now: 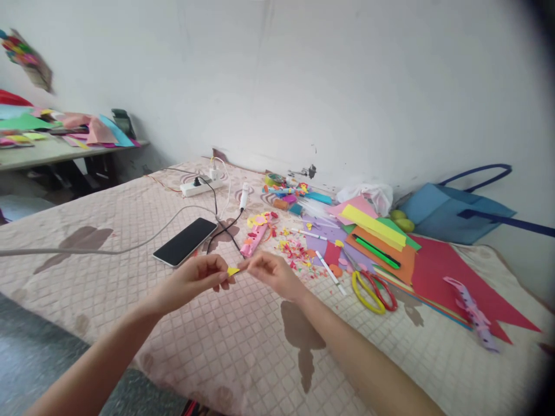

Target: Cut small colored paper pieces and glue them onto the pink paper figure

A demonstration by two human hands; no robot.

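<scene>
Over the middle of the quilted table cover [203,341], my left hand [208,273] pinches a small yellow paper piece [233,270] between thumb and fingers. My right hand [271,273] is just to the right of that piece, its fingertips pressed together; whatever they hold, if anything, is too small to make out. Behind my left hand lies a dark-screened tablet or phone [185,241]. A pink paper craft with yellow and red bits [255,234] rests just beyond my right hand. Small colored paper scraps [292,249] are scattered to its right.
Yellow and red-handled scissors [368,292] lie right of my right hand, beside colored paper sheets [442,277], green pens [377,252] and white markers [330,273]. A blue bag [455,214] stands at the back right. A power strip [202,186] with cables sits at the back left.
</scene>
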